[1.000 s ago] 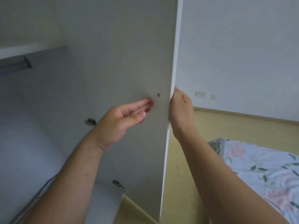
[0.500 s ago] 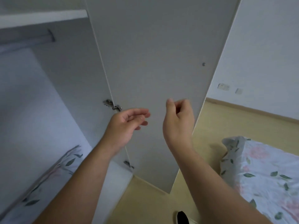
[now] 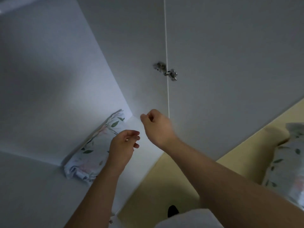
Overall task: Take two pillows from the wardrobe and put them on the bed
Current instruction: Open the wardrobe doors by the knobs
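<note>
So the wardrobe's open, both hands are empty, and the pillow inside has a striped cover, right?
Not quite. The pillow inside the wardrobe has a floral, leafy print, not stripes, as the head view shows. The rest stands: the wardrobe is open, and the left hand and right hand both hold nothing.

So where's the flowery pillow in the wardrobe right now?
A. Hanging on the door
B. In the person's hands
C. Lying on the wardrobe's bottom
C: the flowery pillow lies on the bottom of the wardrobe, and the left hand and right hand hold nothing.
</note>
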`<state>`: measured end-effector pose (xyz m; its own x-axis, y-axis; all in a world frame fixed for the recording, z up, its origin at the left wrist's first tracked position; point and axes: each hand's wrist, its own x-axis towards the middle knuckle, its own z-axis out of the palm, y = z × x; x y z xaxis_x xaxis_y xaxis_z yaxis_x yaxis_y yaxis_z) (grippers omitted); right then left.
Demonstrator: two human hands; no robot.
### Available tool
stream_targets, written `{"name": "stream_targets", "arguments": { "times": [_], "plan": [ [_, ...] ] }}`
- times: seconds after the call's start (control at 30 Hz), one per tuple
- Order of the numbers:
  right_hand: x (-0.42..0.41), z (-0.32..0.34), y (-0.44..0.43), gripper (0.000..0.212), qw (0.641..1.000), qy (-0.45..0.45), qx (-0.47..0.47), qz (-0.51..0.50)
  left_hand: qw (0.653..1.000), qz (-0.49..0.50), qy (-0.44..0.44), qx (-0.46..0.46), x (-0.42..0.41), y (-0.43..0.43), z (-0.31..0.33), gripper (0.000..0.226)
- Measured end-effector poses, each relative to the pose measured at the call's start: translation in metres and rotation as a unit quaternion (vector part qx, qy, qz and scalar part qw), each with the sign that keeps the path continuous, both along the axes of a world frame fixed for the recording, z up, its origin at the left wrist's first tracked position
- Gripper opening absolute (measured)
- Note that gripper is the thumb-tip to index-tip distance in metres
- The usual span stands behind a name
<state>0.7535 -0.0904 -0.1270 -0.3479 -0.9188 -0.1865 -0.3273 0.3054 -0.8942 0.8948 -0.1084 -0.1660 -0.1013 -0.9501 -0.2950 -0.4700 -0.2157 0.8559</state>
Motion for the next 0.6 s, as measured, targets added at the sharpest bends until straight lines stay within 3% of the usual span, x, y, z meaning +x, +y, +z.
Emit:
{"name": "stream_targets", "arguments": {
  "times": [0.2,0.37,0.6],
  "plan": [
    [0.018,-0.068,-0.053,0.044,0.993,0.007,0.082,0.087,0.998,0.031,-0.040,0.025,0.021,-0.027,-0.059,0.013],
    [0.056,-0.147,-0.100,0.039,0.970,0.000,0.166,0.177,0.992,0.100,-0.056,0.060,0.057,-0.039,-0.128,0.020],
    [0.127,-0.271,-0.173,0.034,0.935,-0.009,0.257,0.242,0.973,0.129,-0.161,0.101,0.133,-0.129,-0.251,0.024]
  ]
}}
